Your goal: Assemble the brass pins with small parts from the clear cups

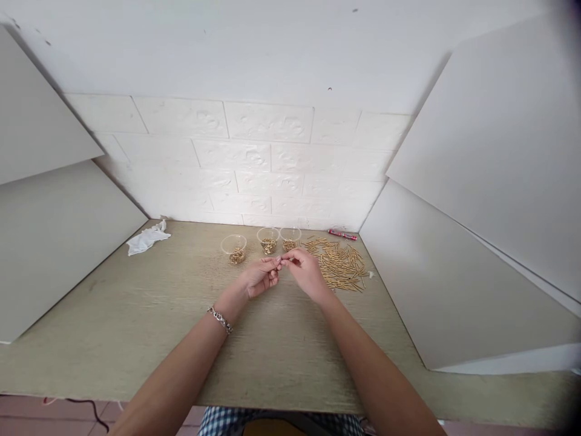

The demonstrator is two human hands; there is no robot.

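My left hand [262,277] and my right hand [303,272] meet fingertip to fingertip over the middle of the table. Both pinch at the same spot; whatever sits between the fingers is too small to make out. Just beyond them stand clear plastic cups, each with small gold-coloured metal pieces: a left cup [234,244], a middle cup [268,237] and a right cup [290,235]. To the right of my right hand spreads a loose pile of thin gold-coloured metal rods [342,266], partly hidden behind that hand.
A crumpled white tissue [147,238] lies at the back left of the table [136,333]. Behind the rods rests a red pen-like object [342,234]. White panels [463,272] flank both sides, and a white brick-patterned wall [272,157] closes off the back.
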